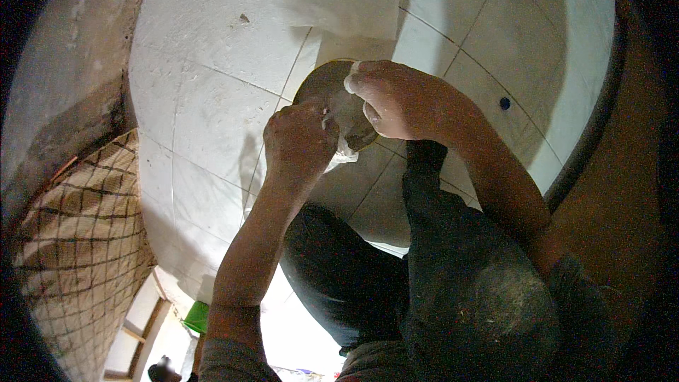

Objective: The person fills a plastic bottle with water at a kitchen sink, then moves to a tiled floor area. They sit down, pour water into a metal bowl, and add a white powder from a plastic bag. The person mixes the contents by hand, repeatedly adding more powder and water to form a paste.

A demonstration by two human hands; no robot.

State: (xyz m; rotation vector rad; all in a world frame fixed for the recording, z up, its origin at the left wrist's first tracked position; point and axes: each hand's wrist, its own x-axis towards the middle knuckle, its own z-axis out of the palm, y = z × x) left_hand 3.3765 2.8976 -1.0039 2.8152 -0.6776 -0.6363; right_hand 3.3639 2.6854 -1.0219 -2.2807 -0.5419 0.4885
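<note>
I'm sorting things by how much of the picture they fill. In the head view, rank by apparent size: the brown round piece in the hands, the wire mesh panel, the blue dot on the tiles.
1. wire mesh panel, though nearness to the camera may enlarge it
2. brown round piece, partly hidden by the hands
3. blue dot

- Dim indoor light overall; the white tiled wall (212,99) is the brightest area, lit from above and the right.
- A soft forearm shadow falls on the tiles near the middle.
- Lower centre glares, blown out white.
- Fisheye bends tile joints; the corners go black.
- Dark trousers (453,290) lose detail, slightly soft.
</note>
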